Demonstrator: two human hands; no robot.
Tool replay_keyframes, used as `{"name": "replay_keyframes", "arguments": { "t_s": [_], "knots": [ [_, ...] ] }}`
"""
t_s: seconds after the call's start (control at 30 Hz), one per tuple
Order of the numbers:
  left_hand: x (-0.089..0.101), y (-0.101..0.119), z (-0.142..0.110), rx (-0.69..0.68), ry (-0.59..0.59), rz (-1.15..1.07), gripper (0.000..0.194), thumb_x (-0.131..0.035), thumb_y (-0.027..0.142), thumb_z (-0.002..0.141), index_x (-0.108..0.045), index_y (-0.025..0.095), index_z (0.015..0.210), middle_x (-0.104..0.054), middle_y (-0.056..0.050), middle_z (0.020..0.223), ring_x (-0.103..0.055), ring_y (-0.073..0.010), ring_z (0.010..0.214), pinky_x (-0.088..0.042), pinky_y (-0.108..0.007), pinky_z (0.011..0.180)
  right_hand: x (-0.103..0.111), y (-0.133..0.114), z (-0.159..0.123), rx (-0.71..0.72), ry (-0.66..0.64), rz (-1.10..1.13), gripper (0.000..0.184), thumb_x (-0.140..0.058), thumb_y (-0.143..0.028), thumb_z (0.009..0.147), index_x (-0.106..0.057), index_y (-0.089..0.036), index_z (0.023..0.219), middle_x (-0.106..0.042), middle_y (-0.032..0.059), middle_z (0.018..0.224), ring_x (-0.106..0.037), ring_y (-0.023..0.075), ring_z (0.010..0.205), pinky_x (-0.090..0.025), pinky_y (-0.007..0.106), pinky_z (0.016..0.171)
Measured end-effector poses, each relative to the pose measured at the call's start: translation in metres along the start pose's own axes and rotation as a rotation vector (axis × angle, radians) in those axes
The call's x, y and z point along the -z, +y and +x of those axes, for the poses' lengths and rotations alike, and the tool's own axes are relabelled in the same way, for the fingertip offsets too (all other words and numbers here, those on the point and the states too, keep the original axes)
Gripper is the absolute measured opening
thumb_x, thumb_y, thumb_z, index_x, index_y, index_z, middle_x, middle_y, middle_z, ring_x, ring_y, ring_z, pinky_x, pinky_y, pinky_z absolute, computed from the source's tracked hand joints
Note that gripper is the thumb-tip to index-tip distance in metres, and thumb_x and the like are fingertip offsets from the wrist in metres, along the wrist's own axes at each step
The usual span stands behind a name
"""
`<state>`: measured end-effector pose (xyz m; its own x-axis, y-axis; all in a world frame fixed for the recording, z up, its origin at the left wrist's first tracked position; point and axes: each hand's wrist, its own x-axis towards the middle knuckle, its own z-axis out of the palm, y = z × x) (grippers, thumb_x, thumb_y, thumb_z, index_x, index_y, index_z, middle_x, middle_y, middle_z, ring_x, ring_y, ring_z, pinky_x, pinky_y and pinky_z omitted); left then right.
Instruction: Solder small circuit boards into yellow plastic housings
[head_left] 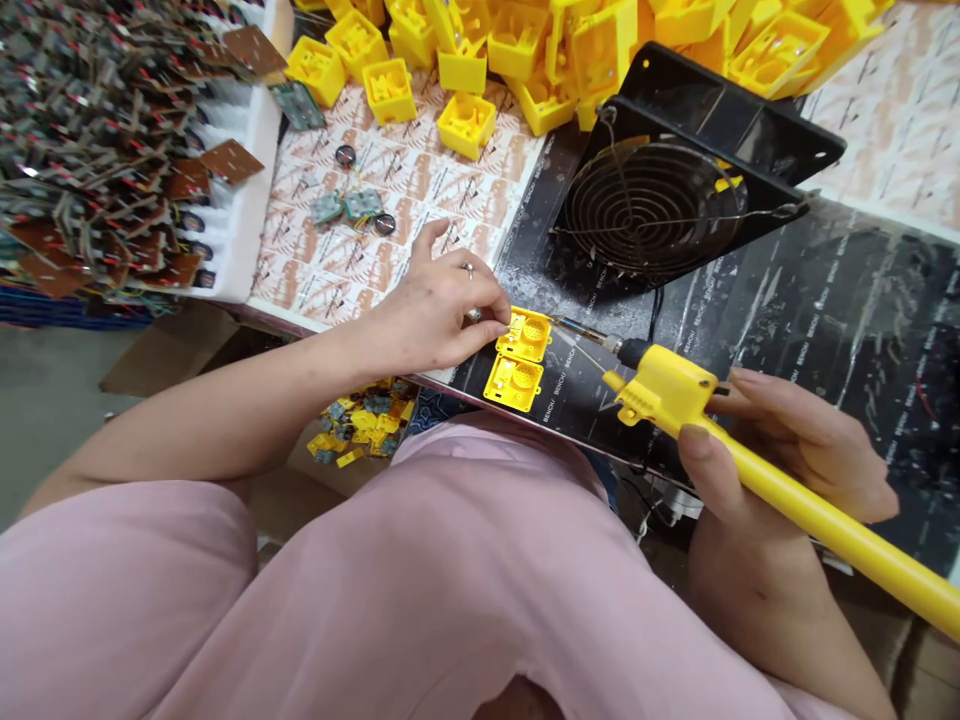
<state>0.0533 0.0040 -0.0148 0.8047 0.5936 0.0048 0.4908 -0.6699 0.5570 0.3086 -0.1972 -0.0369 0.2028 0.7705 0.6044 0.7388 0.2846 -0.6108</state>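
Two small square yellow plastic casings (514, 382) lie near the frame's centre, the left hand's (450, 305) pinched fingertips at the upper one. Right of centre, the right hand (780, 440) grips a yellow soldering gun (667, 385), below a black square metal-grilled fan (645, 205).

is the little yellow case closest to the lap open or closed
Open. The yellow case lies with its inside facing up, its round patch of small holes showing and no cover over it.

Left hand (459, 300) pinching (ring on finger), right hand (757, 455) gripping, forearms angled inward
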Motion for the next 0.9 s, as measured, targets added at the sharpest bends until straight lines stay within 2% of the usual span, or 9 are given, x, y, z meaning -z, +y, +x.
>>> {"name": "replay_keyframes", "arguments": {
  "t_s": [0.1, 0.2, 0.27, 0.4, 0.5, 0.7, 0.83, 0.9],
  "knots": [
    [0.002, 0.002, 0.002, 0.010, -0.046, 0.042, 0.016, -0.059, 0.033, 0.084, -0.071, 0.025, 0.077, -0.074, 0.002, 0.081, -0.068, -0.0237, 0.100, -0.017, -0.066, 0.127, 0.000, -0.004, 0.012, 0.114, -0.073, 0.056, 0.066, -0.091, -0.019, 0.073, -0.069, -0.034, 0.133, -0.081, 0.0026, 0.097, -0.074, 0.0210, 0.062, -0.061, 0.029, 0.048],
    [0.004, 0.002, 0.008, 0.027, -0.128, 0.074, 0.014, -0.059, 0.032, 0.079, -0.070, 0.025, 0.074, -0.070, 0.004, 0.070, -0.067, -0.0192, 0.084, -0.024, -0.062, 0.124, -0.003, -0.008, 0.025, 0.185, -0.142, 0.136, 0.068, -0.090, -0.014, 0.073, -0.068, -0.030, 0.135, -0.080, 0.0012, 0.087, -0.074, 0.0201, 0.062, -0.060, 0.027, 0.047],
    [0.004, 0.001, 0.013, 0.032, -0.177, 0.097, 0.014, -0.059, 0.032, 0.077, -0.069, 0.024, 0.073, -0.066, 0.005, 0.064, -0.065, -0.0166, 0.075, -0.030, -0.056, 0.121, -0.005, -0.010, 0.029, 0.198, -0.172, 0.188, 0.054, -0.088, -0.013, 0.075, -0.071, -0.028, 0.124, -0.077, -0.0014, 0.077, -0.073, 0.0192, 0.060, -0.059, 0.026, 0.044],
    [0.005, 0.002, 0.021, 0.002, -0.231, 0.166, 0.014, -0.058, 0.033, 0.075, -0.069, 0.025, 0.071, -0.063, 0.005, 0.059, -0.063, -0.0158, 0.069, -0.039, -0.047, 0.113, -0.008, -0.011, 0.030, 0.167, -0.276, 0.171, 0.004, -0.075, -0.027, 0.092, -0.071, -0.027, 0.092, -0.072, -0.0025, 0.070, -0.071, 0.0160, 0.057, -0.059, 0.026, 0.047],
    [0.003, 0.004, 0.025, -0.011, -0.242, 0.205, 0.013, -0.058, 0.033, 0.074, -0.068, 0.025, 0.070, -0.062, 0.005, 0.059, -0.064, -0.0167, 0.069, -0.041, -0.046, 0.110, -0.009, -0.012, 0.030, 0.162, -0.321, 0.111, 0.017, -0.068, -0.035, 0.098, -0.068, -0.025, 0.084, -0.072, -0.0009, 0.071, -0.070, 0.0141, 0.059, -0.060, 0.024, 0.052],
    [0.002, 0.007, 0.030, -0.019, -0.270, 0.239, 0.011, -0.060, 0.031, 0.070, -0.063, 0.023, 0.064, -0.059, 0.004, 0.057, -0.064, -0.0181, 0.070, -0.044, -0.044, 0.105, -0.004, -0.021, 0.040, 0.191, -0.443, 0.082, 0.014, -0.068, -0.033, 0.097, -0.069, -0.025, 0.085, -0.072, -0.0012, 0.073, -0.071, 0.0141, 0.063, -0.061, 0.026, 0.057],
    [0.002, 0.006, 0.033, -0.005, -0.274, 0.205, 0.010, -0.061, 0.031, 0.069, -0.063, 0.023, 0.064, -0.057, 0.004, 0.057, -0.066, -0.0193, 0.073, -0.043, -0.044, 0.106, 0.000, -0.024, 0.044, 0.181, -0.441, 0.077, 0.021, -0.065, -0.034, 0.101, -0.066, -0.023, 0.083, -0.071, -0.0005, 0.072, -0.071, 0.0120, 0.066, -0.059, 0.023, 0.059],
    [0.002, 0.006, 0.033, 0.004, -0.273, 0.182, 0.010, -0.061, 0.032, 0.069, -0.063, 0.023, 0.063, -0.056, 0.004, 0.057, -0.067, -0.0203, 0.076, -0.042, -0.045, 0.107, 0.000, -0.025, 0.047, 0.185, -0.448, 0.067, 0.018, -0.067, -0.032, 0.099, -0.066, -0.023, 0.084, -0.072, -0.0005, 0.074, -0.071, 0.0119, 0.066, -0.059, 0.023, 0.059]
  ]
}}
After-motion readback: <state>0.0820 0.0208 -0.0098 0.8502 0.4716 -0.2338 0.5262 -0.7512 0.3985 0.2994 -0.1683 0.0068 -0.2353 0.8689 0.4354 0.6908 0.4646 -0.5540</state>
